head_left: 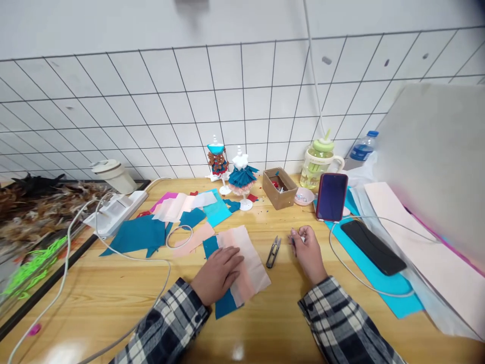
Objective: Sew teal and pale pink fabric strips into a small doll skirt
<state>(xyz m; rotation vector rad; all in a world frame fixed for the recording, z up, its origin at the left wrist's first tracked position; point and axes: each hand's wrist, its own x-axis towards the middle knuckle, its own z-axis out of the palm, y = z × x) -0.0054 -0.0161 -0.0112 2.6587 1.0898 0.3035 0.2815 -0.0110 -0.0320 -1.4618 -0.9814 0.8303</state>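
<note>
**Teal and pale-pink sheets (253,268) under a flat left hand (215,275)**

Nearest, plaid sleeves (170,318) of soft-looking woven cloth. Just beyond, on the wood-grained counter (265,333), left fingers extended and only slightly parted, palm down over the layered sheets; right hand (310,255) above the counter, fingers curled narrow towards the thumb. Impossible to tell whether around anything small.

Probably very light, limp and easy to crease or tear; paper or thin fabric, hard to say. Likely to slide layer over layer without a flat palm on top. Best taken by a bare outer corner, between thumb and forefinger, with light pressure. Between sheets and right hand, metal snips (273,252), stiff and slim, pointed blades facing away: safest by the dark handles.

Farther left, teal scraps (140,233) with angular cut edges, and a smooth, flexible white cable loop (179,236). To the right, a glossy black phone (373,247) on a flat turquoise sheet (403,301).

Farther still, an open cardboard box (286,198), rigid-walled; small display forms, one in a ruffled teal skirt (242,177), delicate and easily tipped. At the back, square white tiles (155,121) with dark joints.
</note>
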